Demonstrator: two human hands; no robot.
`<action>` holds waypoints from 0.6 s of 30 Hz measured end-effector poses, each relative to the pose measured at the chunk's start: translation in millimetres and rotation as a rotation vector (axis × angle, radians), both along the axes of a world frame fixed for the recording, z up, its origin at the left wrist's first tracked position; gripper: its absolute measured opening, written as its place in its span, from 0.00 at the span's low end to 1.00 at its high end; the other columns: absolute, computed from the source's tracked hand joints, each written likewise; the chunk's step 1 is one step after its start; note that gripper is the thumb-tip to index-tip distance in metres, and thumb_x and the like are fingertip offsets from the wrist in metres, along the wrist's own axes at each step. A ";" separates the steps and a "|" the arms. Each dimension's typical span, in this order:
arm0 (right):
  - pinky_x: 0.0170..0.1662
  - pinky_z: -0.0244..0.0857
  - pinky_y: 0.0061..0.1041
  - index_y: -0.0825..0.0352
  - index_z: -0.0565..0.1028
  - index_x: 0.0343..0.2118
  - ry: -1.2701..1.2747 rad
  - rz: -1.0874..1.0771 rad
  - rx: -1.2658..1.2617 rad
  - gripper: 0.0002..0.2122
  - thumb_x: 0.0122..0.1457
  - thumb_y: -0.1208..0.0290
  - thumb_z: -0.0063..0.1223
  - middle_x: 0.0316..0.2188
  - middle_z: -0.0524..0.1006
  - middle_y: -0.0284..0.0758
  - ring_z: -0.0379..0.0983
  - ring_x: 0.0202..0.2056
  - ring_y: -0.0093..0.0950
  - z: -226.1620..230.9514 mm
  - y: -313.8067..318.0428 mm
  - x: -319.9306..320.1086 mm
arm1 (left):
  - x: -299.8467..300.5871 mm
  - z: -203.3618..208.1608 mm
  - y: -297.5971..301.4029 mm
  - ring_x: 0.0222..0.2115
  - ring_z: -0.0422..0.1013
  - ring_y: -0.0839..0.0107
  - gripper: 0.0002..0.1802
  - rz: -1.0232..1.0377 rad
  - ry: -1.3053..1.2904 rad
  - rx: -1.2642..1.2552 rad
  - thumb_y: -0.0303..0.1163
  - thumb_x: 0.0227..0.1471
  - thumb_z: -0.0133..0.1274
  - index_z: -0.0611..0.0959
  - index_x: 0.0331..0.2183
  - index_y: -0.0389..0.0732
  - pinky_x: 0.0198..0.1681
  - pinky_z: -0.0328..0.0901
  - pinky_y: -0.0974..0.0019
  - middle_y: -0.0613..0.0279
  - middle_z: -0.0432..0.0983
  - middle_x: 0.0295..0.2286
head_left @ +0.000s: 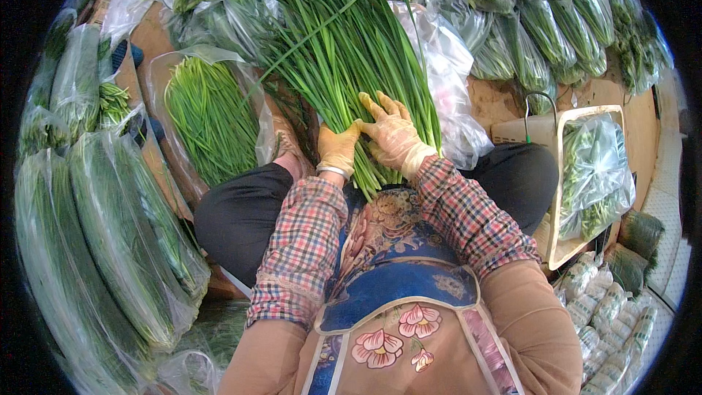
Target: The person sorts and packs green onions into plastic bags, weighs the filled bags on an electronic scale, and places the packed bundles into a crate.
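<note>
A big loose bundle of garlic chives (351,58) lies in front of my lap, its cut white-green stem ends pointing toward me. My left hand (338,150), in a yellowish glove, is closed around stems at the bundle's left side near the cut ends. My right hand (397,132), gloved alike, lies across the stems on the right with its fingers stretched and spread. The two thumbs come close together over the stems. What lies under my palms is hidden.
An open plastic bag of thinner green stalks (208,121) stands left of my knee. Long bagged bundles of greens (110,241) fill the far left. More bagged greens (548,22) are piled back right. A pale crate (557,197) with a bagged bunch (596,168) stands right.
</note>
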State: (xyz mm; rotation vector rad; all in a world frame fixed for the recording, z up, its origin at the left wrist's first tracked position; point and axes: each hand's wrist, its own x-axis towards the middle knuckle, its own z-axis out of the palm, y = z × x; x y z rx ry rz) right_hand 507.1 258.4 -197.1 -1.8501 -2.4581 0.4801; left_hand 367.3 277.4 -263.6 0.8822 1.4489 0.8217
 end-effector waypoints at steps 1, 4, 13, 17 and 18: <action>0.62 0.43 0.44 0.53 0.76 0.43 0.006 -0.006 -0.011 0.19 0.43 0.69 0.57 0.62 0.55 0.37 0.47 0.62 0.46 0.2 1.9 -0.7 | -0.6 -1.2 0.0 0.33 0.74 0.67 0.25 0.006 -0.029 0.007 0.32 0.41 0.65 0.75 0.42 0.35 0.38 0.68 0.66 0.58 0.78 0.35; 0.62 0.43 0.44 0.52 0.78 0.40 0.020 0.001 -0.130 0.17 0.43 0.69 0.58 0.62 0.54 0.37 0.47 0.62 0.46 5.1 8.4 0.6 | -2.5 -0.6 -0.6 0.31 0.73 0.71 0.21 0.038 -0.098 0.017 0.28 0.43 0.63 0.76 0.40 0.35 0.36 0.68 0.68 0.61 0.77 0.34; 0.62 0.43 0.44 0.54 0.80 0.32 0.166 -0.093 -0.121 0.09 0.46 0.70 0.56 0.58 0.63 0.32 0.49 0.62 0.41 3.0 7.7 1.9 | -7.1 21.1 -1.0 0.30 0.73 0.70 0.18 0.017 -0.047 -0.017 0.25 0.43 0.62 0.77 0.39 0.34 0.35 0.68 0.68 0.60 0.78 0.33; 0.59 0.50 0.39 0.57 0.80 0.29 0.318 -0.166 -0.033 0.07 0.45 0.71 0.58 0.54 0.68 0.34 0.56 0.58 0.40 -4.6 11.4 9.0 | -3.5 14.0 2.1 0.31 0.74 0.69 0.18 0.014 0.001 -0.021 0.24 0.43 0.61 0.77 0.39 0.34 0.35 0.68 0.69 0.60 0.78 0.33; 0.58 0.52 0.37 0.58 0.79 0.30 0.388 -0.148 -0.050 0.06 0.46 0.71 0.58 0.53 0.69 0.36 0.58 0.57 0.40 -4.3 14.5 13.8 | -1.3 12.4 2.2 0.30 0.73 0.71 0.17 0.018 0.002 -0.011 0.22 0.44 0.61 0.77 0.39 0.34 0.34 0.68 0.70 0.61 0.78 0.33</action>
